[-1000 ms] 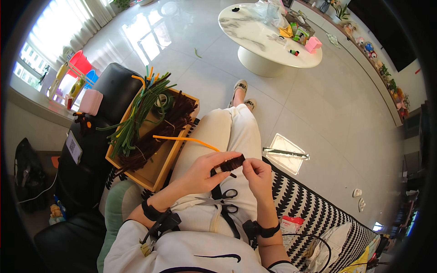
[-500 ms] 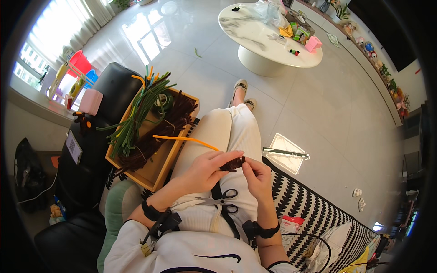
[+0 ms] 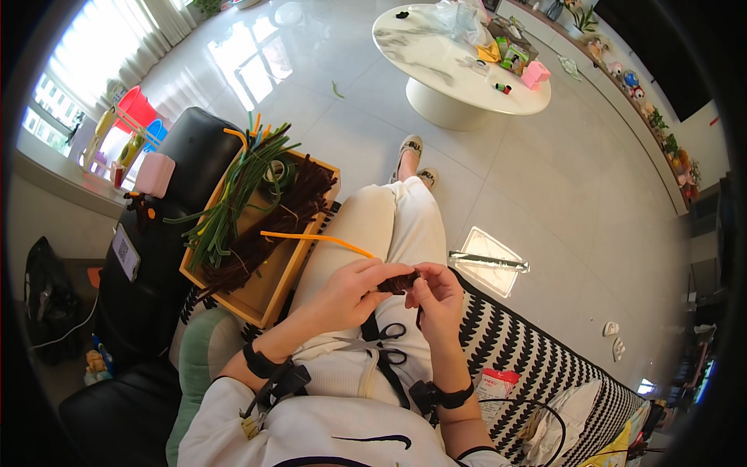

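Daylight from a curtained window (image 3: 62, 86) gleams on grey floor tiles (image 3: 545, 194) near a round marbled table (image 3: 428, 47).

Scissors (image 3: 378, 342) on lap (image 3: 354, 210) behind coil (image 3: 398, 283), box (image 3: 274, 292) with 2 bundles (image 3: 268, 240) at left

Round marbled table (image 3: 424, 61) on tiled floor (image 3: 560, 206) (pink object (image 3: 534, 75) near its edge); red bucket (image 3: 136, 107) beside blue bucket (image 3: 156, 135).

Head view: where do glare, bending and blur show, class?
Head view, upper left: window light glares off the floor; head view, right: the long cabinet bows, clutter looks soft; head view, centre: the brown piece between left hand and right hand shows little detail.
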Demonstrator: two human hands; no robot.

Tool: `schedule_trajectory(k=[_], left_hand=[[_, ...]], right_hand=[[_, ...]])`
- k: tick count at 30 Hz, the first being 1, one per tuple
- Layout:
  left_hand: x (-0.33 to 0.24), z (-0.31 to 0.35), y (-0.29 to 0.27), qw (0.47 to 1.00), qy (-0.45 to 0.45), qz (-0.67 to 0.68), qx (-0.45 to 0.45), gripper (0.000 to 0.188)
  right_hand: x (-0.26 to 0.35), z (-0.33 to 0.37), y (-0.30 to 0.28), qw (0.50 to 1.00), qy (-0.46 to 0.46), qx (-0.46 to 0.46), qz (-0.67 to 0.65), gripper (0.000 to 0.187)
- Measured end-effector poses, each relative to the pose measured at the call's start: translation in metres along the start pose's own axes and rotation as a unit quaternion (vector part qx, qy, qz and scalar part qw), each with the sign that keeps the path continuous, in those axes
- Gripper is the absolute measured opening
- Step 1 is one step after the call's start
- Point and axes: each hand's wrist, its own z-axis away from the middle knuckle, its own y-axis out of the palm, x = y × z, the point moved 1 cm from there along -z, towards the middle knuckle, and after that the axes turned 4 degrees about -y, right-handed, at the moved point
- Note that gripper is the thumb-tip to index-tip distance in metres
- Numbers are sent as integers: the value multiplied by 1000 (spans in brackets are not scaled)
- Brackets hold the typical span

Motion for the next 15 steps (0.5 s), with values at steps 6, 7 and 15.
schedule_trajectory(k=[6, 7, 15], left_hand=[[-2, 0, 2, 1000, -8, 12, 1, 50], [-1, 0, 3, 1000, -8, 12, 1, 50], [-2, 0, 7, 997, -8, 72, -27, 46]], right_hand=[[-14, 6, -2, 998, -54, -5, -25, 18], [-14, 6, -2, 998, -55, -5, -25, 18], [-14, 5, -5, 999, -30, 6, -39, 16]])
